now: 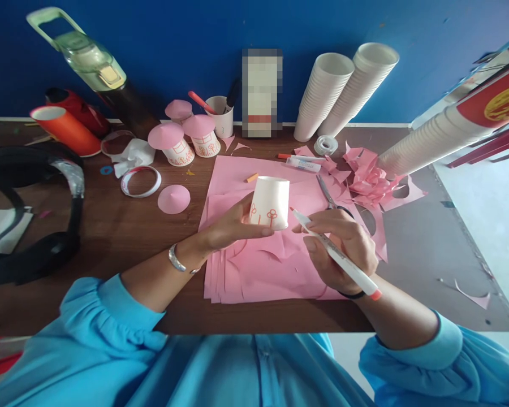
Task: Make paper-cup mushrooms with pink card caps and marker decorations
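My left hand [233, 223] grips a white paper cup [272, 195], turned upside down, above the pink paper. Red flowers and short stems are drawn near the cup's lower rim. In my right hand [348, 246] is a white felt-tip pen [339, 257] with a red tip and a red end. The tip points at the cup's right side, a small gap away from it. Beneath both hands lies a stack of pink paper sheets [263, 280]. Scissors [327, 191] rest on the paper, partly hidden behind my right hand.
Decorated cups with pink cone tops [201, 135] stand at the back left, near a loose pink cone [173, 199] and a tape roll [141, 182]. Tall cup stacks [324, 96] stand against the blue wall. Crumpled pink scraps [371, 175] lie right; a black headset [74, 215] lies left.
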A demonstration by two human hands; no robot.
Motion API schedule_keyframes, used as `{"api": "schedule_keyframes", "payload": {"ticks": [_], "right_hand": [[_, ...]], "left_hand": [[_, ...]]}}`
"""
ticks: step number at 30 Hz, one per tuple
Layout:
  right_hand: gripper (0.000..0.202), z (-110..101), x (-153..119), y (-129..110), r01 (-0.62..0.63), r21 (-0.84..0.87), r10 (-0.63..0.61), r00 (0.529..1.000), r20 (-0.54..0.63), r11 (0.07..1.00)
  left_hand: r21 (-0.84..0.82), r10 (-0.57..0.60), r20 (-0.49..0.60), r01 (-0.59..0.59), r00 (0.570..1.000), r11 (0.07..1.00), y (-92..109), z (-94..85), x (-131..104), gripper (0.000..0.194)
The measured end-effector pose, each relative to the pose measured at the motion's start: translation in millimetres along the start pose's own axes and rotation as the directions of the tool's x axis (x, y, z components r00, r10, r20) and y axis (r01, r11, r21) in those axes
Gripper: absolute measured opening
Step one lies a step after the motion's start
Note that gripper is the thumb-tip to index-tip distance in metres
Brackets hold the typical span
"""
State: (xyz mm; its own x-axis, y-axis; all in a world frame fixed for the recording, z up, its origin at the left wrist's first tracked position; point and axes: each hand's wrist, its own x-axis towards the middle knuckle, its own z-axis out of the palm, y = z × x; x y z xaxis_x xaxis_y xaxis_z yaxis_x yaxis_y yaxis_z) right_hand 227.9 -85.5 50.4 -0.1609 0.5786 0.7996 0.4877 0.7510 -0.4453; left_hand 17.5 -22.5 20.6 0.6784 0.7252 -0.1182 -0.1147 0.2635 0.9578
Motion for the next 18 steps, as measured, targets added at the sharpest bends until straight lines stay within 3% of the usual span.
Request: {"api": "schedule_keyframes", "payload": {"ticks": [5,12,18], "right_hand": [[0.020,-0.8,-4.8,0.6,-0.094,0.022,0.094,0.996,-0.013,0.995],[0.021,-1.8,0.5,-1.6,-0.106,-0.059,0.109,0.993,0.050,0.993],[0.019,3.5,-2.0,-2.4,-0.058,-0.062,0.061,0.997,0.045,0.996]], "left_hand": [[-0.087,0.082,0.047,-0.078,0.996,0.993,-2.7,-1.3,1.7,0.061],[-0.034,0.103,0.101,-0.100,0.990,0.994,0.5,0.0,1.0,0.055],[0.086,0.005,0.024,-0.007,1.000,0.996,1.9,0.4,0.4,0.071]]}}
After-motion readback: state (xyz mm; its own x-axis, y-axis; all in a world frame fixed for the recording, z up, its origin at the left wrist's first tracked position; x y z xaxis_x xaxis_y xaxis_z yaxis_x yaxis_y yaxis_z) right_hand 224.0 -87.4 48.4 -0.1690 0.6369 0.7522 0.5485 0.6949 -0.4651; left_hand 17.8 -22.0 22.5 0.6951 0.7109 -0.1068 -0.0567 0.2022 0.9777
